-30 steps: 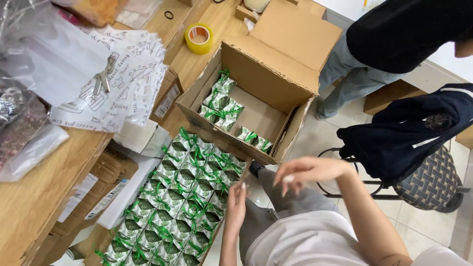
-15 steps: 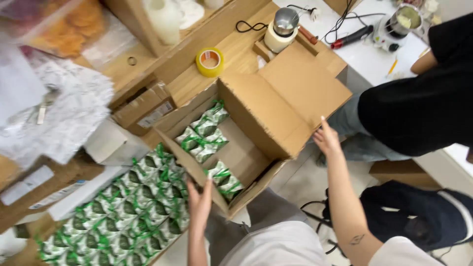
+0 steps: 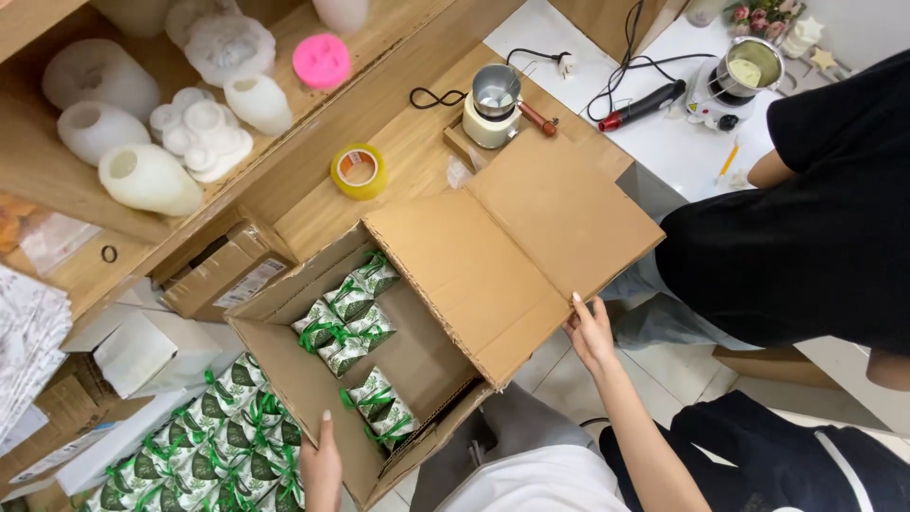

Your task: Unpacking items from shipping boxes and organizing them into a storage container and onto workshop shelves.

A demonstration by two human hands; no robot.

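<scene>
Two hands are set on the open cardboard box point(image 3: 417, 360), apparently to steady it. The left hand point(image 3: 322, 465) is laid flat against the near side wall, fingers extended rather than clenched. The right hand point(image 3: 590, 332) is closed lightly on the edge of the large flap point(image 3: 517, 246), which is held folded outward so the interior is exposed. Green-ribboned leaf-print packets point(image 3: 351, 313) are seen inside against the far wall; more such packets point(image 3: 218, 446) are packed beside the box.

Little packs point(image 3: 346, 322) inside the open box point(image 3: 313, 379), tape roll point(image 3: 358, 171) behind it, more packs point(image 3: 209, 446) on its left.
</scene>
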